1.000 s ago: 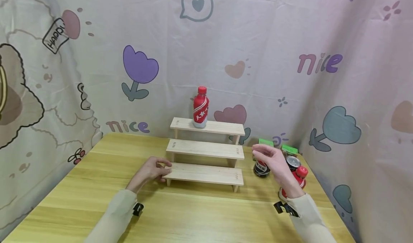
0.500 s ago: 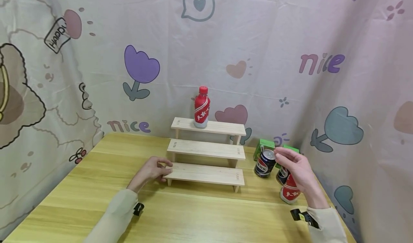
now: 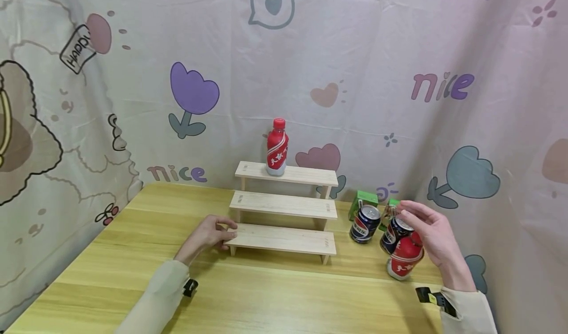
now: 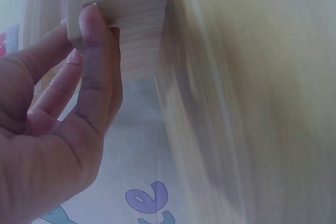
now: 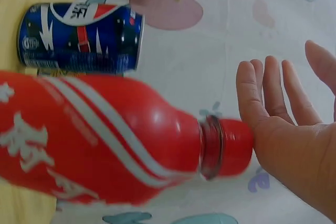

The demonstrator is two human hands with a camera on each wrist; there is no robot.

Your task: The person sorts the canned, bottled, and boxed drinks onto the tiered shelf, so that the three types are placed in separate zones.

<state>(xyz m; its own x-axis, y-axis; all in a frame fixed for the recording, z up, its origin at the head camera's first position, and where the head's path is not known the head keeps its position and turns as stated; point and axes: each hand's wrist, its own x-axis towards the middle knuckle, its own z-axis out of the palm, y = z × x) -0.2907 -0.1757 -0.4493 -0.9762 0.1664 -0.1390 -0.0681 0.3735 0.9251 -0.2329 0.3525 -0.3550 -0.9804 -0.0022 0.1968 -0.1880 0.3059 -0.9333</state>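
The left hand (image 3: 210, 234) holds the left end of the lowest step (image 3: 284, 238) of a three-step wooden shelf (image 3: 284, 204), its fingers bent around the edge of the board. In the left wrist view the fingertips lie against the wood beside the step's end support (image 4: 140, 32). The right hand (image 3: 437, 233) holds nothing; its fingers are loosely bent, with a gap between the thumb and the others. It is just beside the cap of a red plastic bottle (image 3: 403, 259) on the desk (image 3: 266, 299), to the right of the shelf; whether it touches the cap cannot be told.

A matching red bottle (image 3: 277, 151) with white stripes and lettering stands upright on the top step (image 3: 306, 175), left of its middle. Between the shelf and the right hand are two dark blue cola cans: the left can (image 3: 365, 224) is near the shelf, and the right can (image 3: 392, 238) is just behind the red bottle on the desk. A green carton (image 3: 366, 198) stands behind the left can, and a second carton (image 3: 389, 211) is partly hidden behind the right can. A pale curtain (image 3: 355, 43) printed with tulips, hearts and the word "nice" hangs behind the desk.
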